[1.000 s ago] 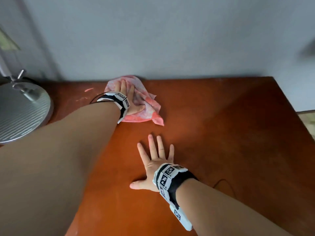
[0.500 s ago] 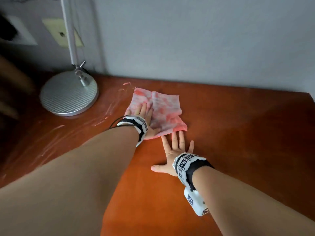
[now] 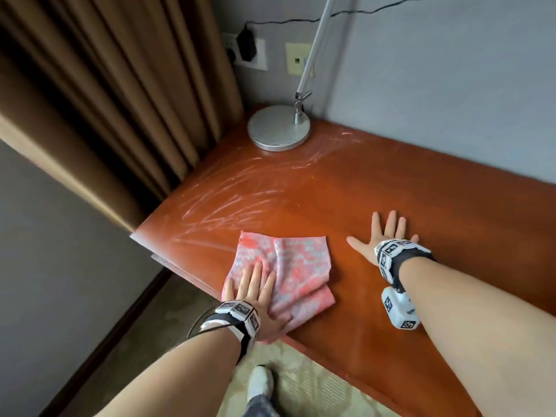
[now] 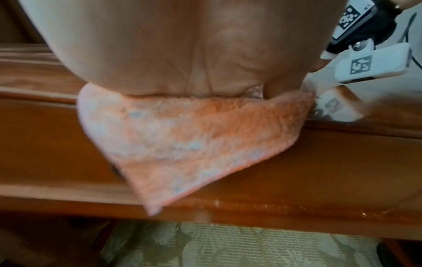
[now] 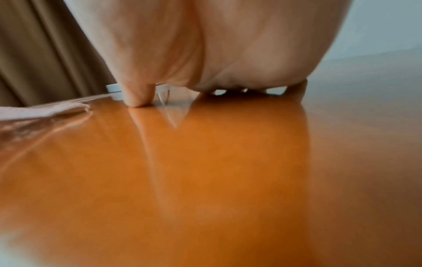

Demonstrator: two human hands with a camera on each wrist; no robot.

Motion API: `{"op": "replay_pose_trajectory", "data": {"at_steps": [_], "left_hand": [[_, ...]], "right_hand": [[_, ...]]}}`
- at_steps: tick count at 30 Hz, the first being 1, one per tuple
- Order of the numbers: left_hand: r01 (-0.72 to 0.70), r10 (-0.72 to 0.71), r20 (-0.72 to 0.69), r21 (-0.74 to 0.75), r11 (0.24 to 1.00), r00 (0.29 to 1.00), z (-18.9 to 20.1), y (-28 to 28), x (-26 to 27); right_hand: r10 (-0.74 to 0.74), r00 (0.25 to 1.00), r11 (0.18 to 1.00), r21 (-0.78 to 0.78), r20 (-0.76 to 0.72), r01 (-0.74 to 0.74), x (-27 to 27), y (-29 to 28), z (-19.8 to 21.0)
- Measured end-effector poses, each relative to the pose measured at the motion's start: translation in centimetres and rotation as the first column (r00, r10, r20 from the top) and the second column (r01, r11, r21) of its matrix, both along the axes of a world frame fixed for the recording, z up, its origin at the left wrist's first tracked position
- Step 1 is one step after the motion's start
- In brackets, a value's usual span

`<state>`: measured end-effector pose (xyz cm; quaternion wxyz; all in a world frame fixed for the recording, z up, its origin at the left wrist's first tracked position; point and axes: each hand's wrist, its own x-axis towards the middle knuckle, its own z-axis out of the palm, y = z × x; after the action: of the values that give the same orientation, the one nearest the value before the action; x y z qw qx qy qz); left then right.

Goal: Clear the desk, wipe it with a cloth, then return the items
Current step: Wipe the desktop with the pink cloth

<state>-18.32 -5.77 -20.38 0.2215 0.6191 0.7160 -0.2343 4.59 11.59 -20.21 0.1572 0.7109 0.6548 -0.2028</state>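
Note:
A pink and white mottled cloth (image 3: 296,266) lies folded at the near left edge of the reddish wooden desk (image 3: 376,188). My left hand (image 3: 255,287) presses flat on the cloth with straight fingers. In the left wrist view a corner of the cloth (image 4: 182,148) hangs over the desk's front edge (image 4: 297,180). My right hand (image 3: 382,236) lies flat on the bare desk to the right of the cloth, fingers spread. From the right wrist view, the palm (image 5: 205,54) rests on the glossy desk (image 5: 205,162), with the cloth (image 5: 45,110) at the left.
A silver desk lamp base (image 3: 278,127) stands at the far left corner, its arm (image 3: 316,46) rising along the grey wall. White streaks (image 3: 228,203) mark the desk's left part. Brown curtains (image 3: 120,100) hang at the left. A foot (image 3: 260,383) stands on patterned carpet below the desk edge.
My left hand has dragged the cloth from near the back wall toward the desk's near left edge. The right hand stays flat on the desk. The head view swung left.

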Motion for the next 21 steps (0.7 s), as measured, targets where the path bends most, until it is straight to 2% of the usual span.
{"op": "replay_pose_trajectory", "data": {"at_steps": [4,8,12,21], "left_hand": [[-0.076,0.076,0.018,0.025,0.997,0.997,-0.9,-3.4,-1.5],[-0.121,0.118,0.056,0.040,0.992,0.991,-1.0,-3.2,-1.8],[-0.109,0.108,0.024,0.034,0.993,0.994,-0.9,0.4,-1.9],[-0.004,0.001,0.036,0.074,0.997,0.999,-1.9,11.2,-1.4]], "right_hand": [[0.026,0.999,0.999,-0.022,0.047,-0.025,-0.5,0.4,1.1],[0.061,0.997,0.996,-0.073,0.056,-0.057,-0.4,1.7,1.1],[0.073,0.995,0.992,-0.110,0.071,-0.065,-0.6,1.7,0.1],[0.117,0.987,0.975,-0.204,0.114,-0.092,-1.5,5.0,1.6]]}}
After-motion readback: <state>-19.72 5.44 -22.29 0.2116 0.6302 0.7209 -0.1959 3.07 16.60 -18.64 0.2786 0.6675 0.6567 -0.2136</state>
